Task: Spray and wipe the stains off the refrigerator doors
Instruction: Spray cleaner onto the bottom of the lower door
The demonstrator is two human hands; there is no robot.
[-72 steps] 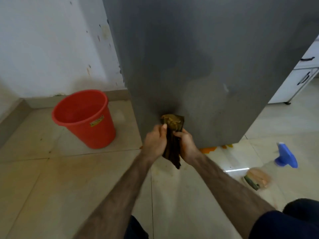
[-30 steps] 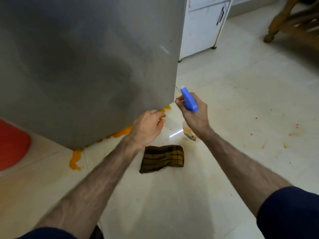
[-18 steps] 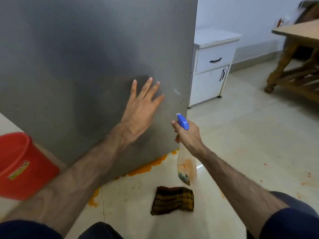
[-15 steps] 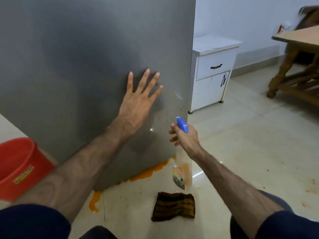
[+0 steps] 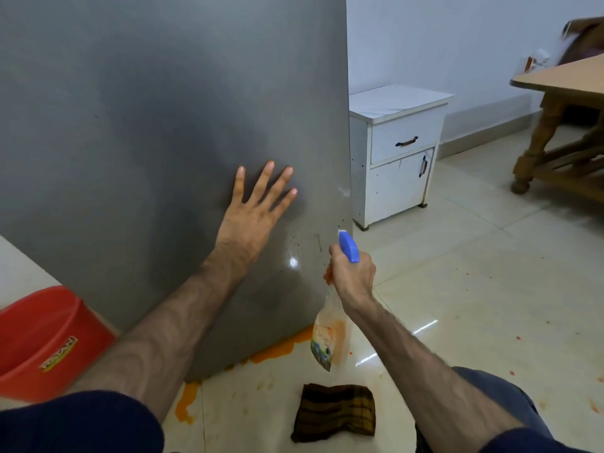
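Kneeling now before the refrigerator door (image 5: 157, 132), with the view lifted from the floor to the lower right part of the panel. Gone from both hands since a couple of seconds back: the checked cloth (image 5: 335, 411), dropped flat on the tiles just below the door's bottom corner. Taken up instead: the spray bottle (image 5: 330, 335), gripped at the neck by the right hand (image 5: 353, 276), blue trigger head up and nozzle aimed at the door's right edge, bottle body hanging below the fist. Raised and spread flat against the steel: the left hand (image 5: 255, 210), fingers straight and fanned, palm pressing, apparently for bracing. Visible between the two hands: small reddish specks (image 5: 299, 245) on the door, probably the next target. Judged as the spraying step; wiping not yet begun here. Off left, a red bucket (image 5: 45, 338); orange spill (image 5: 274, 349) along the door's foot.
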